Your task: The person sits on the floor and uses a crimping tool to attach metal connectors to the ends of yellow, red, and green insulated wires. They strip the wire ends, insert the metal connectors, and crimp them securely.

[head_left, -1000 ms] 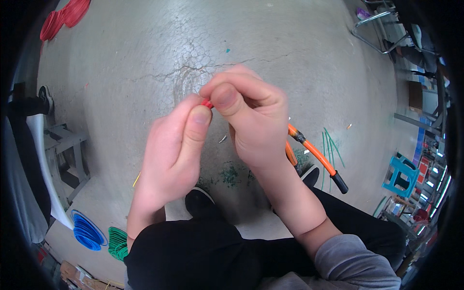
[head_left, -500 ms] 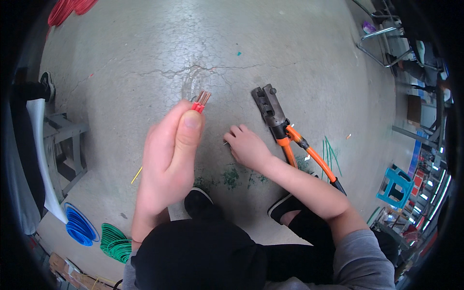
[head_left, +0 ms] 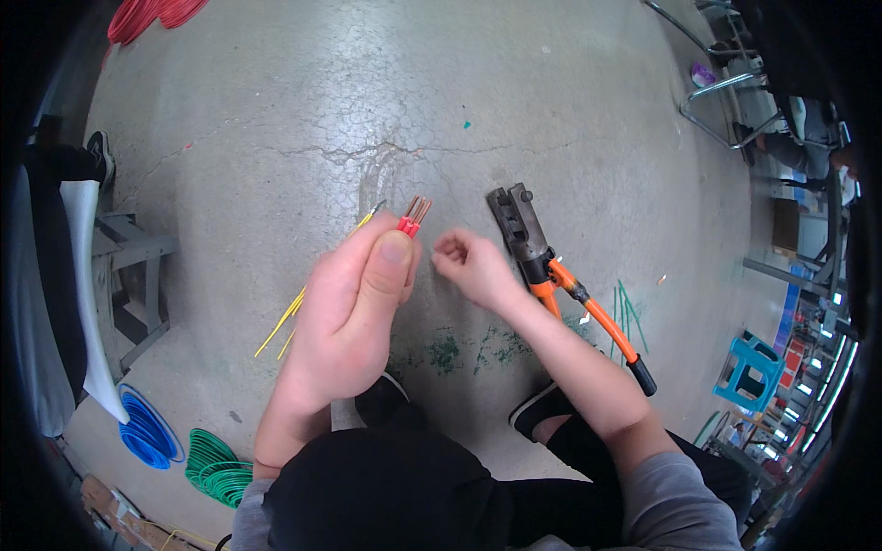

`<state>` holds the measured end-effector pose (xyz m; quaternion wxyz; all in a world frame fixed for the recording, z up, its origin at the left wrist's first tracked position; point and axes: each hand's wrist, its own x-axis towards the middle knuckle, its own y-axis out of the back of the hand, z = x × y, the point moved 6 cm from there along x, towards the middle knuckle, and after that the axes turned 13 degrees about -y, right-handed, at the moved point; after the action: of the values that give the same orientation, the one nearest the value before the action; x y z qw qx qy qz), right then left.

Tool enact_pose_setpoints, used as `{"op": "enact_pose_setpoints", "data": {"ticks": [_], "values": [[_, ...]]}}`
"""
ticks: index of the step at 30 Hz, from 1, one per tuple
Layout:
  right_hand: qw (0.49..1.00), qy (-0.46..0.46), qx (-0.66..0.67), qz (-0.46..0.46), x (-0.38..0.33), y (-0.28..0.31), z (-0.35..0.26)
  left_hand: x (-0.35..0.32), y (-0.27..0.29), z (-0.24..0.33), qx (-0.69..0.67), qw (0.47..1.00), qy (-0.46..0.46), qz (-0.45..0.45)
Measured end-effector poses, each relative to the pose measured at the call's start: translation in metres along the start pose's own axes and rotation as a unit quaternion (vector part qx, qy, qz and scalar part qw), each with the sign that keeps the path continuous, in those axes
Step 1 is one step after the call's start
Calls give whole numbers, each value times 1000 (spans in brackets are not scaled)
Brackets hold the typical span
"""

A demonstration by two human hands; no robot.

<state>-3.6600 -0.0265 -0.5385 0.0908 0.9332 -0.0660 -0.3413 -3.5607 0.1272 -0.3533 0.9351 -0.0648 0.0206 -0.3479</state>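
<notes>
My left hand (head_left: 354, 317) is closed round a bundle of red wires (head_left: 413, 219), thumb on top. Their bare copper ends stick up past the thumb, and the rest of the bundle is hidden in the fist. To its right, my right hand (head_left: 473, 266) has its fingers curled in, slightly blurred. Whatever may be between those fingers is too small to make out. Just right of that hand, a hydraulic crimping tool (head_left: 524, 230) with a dark metal head and orange handles lies on the floor. Yellow wires (head_left: 292, 312) lie on the floor, partly behind my left hand.
Coils of blue wire (head_left: 147, 436) and green wire (head_left: 216, 466) lie at the lower left, a red coil (head_left: 138, 18) at the far left. Short green wires (head_left: 627, 317) lie right of the tool. A blue stool (head_left: 751, 370) and metal chair frame (head_left: 726, 87) stand at the right.
My left hand has moved to the right with the red wires, uncovering more of the yellow wires. My right hand has drawn its fingers in and stays close by.
</notes>
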Motion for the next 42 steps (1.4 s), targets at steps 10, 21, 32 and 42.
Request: {"op": "enact_pose_setpoints", "data": {"ticks": [10,21,32,42], "values": [[858,80,485,-150,-58,32,-170,-7,-9,-9,-22,999,23,-33],[883,128,435,-125,-84,35,-179,-4,-19,-1,-21,998,-10,-65],[903,169,391,-47,-86,36,-193,-9,-25,-6,-194,977,58,-72],[903,175,382,-85,-91,22,-198,-10,-28,-4,-223,969,53,-89]]}}
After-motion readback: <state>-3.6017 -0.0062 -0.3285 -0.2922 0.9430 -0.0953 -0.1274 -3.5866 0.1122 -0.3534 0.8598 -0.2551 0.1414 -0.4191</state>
